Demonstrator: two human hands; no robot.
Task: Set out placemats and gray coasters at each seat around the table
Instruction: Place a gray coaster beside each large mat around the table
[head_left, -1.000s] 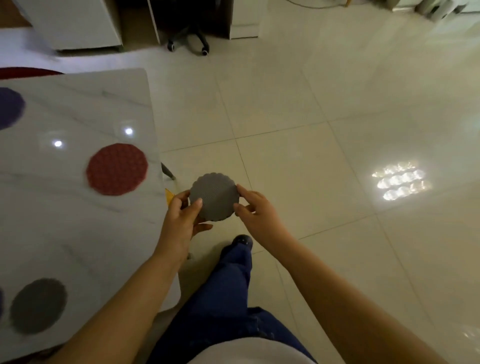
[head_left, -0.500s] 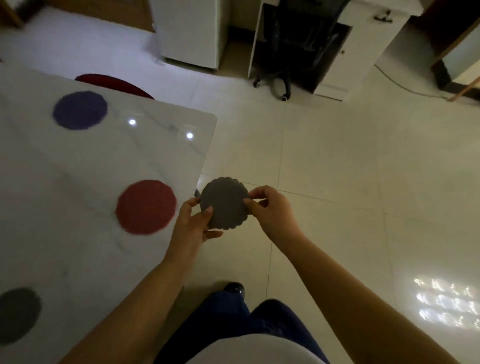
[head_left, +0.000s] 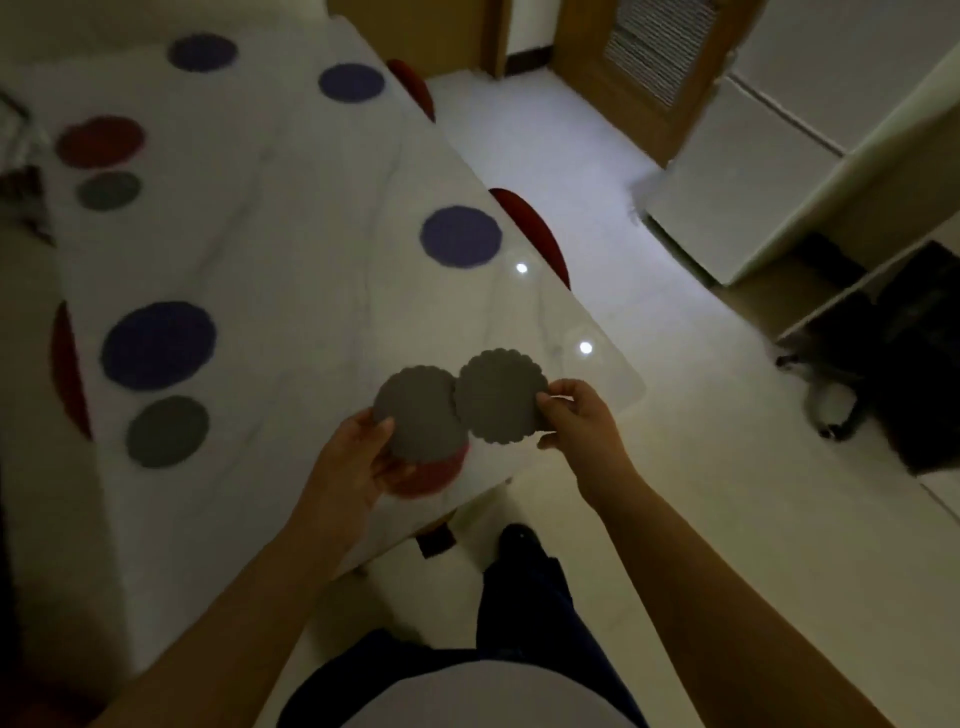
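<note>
My left hand (head_left: 349, 467) holds one gray scalloped coaster (head_left: 418, 415) above the near corner of the white marble table (head_left: 291, 218). My right hand (head_left: 579, 421) pinches a second gray coaster (head_left: 501, 397) by its right edge; the two coasters overlap slightly. Under the left coaster lies a red placemat (head_left: 434, 475), mostly hidden. Blue placemats (head_left: 158, 345) (head_left: 461, 236) (head_left: 351, 82) (head_left: 202, 52) and another red placemat (head_left: 100, 141) lie round the table. Gray coasters (head_left: 167, 431) (head_left: 108, 189) sit beside two of them.
Red chair seats (head_left: 535, 234) (head_left: 413, 88) stick out along the table's right edge, another red seat (head_left: 67, 374) at the left. White cabinets (head_left: 769, 171) and a black wheeled chair (head_left: 893, 364) stand at the right. My legs and a shoe (head_left: 514, 540) are below the table corner.
The single stack held between both hands has been split: each hand now holds one gray coaster. My view has swung left over the table, and the hands are above its corner.
</note>
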